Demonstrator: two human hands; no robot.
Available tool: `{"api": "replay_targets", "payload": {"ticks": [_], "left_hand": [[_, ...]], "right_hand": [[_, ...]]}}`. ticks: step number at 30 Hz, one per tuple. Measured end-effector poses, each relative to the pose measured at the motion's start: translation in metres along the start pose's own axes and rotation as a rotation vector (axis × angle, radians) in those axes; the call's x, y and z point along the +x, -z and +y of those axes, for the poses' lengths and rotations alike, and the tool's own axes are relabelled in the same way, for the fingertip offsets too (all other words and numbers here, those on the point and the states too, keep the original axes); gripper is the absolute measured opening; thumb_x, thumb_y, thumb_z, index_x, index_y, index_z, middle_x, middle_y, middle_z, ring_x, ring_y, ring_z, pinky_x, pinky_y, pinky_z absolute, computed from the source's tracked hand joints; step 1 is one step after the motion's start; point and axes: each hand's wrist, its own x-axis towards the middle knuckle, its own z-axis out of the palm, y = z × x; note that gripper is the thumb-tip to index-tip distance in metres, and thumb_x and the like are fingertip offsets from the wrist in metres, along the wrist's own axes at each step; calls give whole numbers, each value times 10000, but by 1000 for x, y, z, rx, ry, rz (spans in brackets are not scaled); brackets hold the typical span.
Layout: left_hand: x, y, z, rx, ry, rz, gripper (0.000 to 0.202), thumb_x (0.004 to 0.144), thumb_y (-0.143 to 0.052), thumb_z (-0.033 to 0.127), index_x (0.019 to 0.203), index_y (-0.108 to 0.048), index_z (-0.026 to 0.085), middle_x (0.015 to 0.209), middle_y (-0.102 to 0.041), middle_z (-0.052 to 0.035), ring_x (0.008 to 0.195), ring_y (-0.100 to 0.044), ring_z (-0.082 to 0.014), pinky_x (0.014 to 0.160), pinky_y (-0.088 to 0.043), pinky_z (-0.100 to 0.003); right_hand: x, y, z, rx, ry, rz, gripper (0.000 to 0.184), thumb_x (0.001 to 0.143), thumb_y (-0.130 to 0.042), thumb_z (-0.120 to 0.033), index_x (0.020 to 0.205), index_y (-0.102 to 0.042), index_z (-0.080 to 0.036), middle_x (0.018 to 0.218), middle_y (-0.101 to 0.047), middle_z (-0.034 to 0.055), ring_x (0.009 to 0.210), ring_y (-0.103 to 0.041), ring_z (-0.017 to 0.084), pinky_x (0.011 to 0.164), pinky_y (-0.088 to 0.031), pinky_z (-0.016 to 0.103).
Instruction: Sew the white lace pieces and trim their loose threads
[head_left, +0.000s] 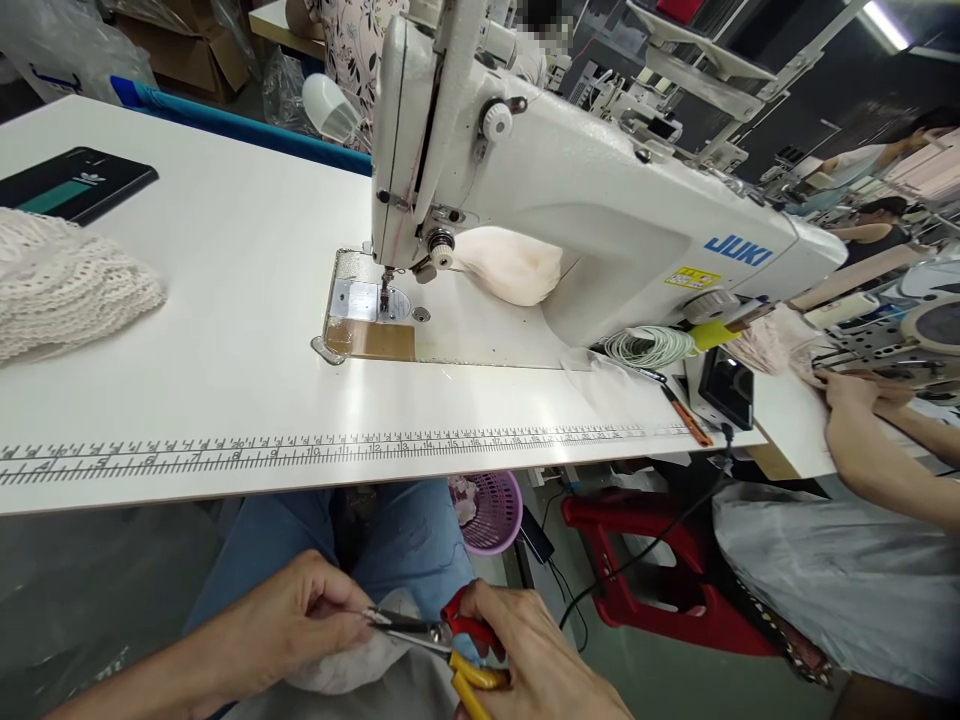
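Observation:
Over my lap, my left hand (315, 612) pinches the edge of a thin off-white fabric piece (352, 668) between thumb and fingers. My right hand (536, 655) is wrapped round the scissors (429, 630), which have red and yellow handles. Their blades point left, slightly parted, and the tips reach the fabric edge at my left fingertips. Part of the fabric hangs below my left hand. A white sewing machine (622, 180) stands on the table beyond both hands, its needle and presser foot above a metal plate (367, 300).
The white table (247, 380) has a printed ruler along its front edge. On it lie lace fabric (67, 285), a dark phone-like case (82, 185), a cord coil (649, 347), an orange-handled tool (686, 415) and a phone (726, 388). Below are a purple basket (495, 515) and red stool (667, 580). A co-worker's arm (862, 440) is right.

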Motion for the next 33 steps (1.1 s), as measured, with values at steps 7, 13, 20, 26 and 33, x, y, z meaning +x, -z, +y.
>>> {"api": "replay_targets", "payload": {"ticks": [7,13,20,26,33], "left_hand": [[0,1,2,-14,1,-7,366,755,-627,467,574,-576,153,534,-302,53,532,-227,-105,487,-144,-260],[1,1,0,29,4,31,359,746,-618,476,609,-633,145,544,-337,44,550,-266,-115,497,-155,-264],[4,0,1,96,2,51,394,731,-595,463,499,-436,188,512,-251,61,519,-201,-106,481,-127,-277],[5,-1,1,22,-47,15,428,734,-608,434,476,-368,190,489,-232,62,491,-178,-91,461,-104,-282],[7,2,1,-27,-17,-30,490,697,-663,520,459,-387,194,459,-199,80,461,-132,-81,445,-75,-287]], "right_hand": [[7,-1,2,-145,59,12,367,655,-768,-390,854,-524,-202,746,-534,-26,685,-488,145,649,-366,235],[5,-2,5,-113,49,17,352,682,-756,-396,897,-546,-213,824,-575,-5,756,-522,168,666,-383,235],[7,8,-12,-83,55,27,287,686,-710,-262,934,-574,-216,816,-617,-12,704,-539,151,663,-387,226],[13,-2,2,-117,101,71,201,686,-659,-245,859,-561,-212,714,-576,-22,648,-502,137,569,-359,197],[9,5,-5,-115,141,85,291,723,-624,-241,1007,-564,-231,812,-620,-3,682,-524,149,650,-406,217]]}}
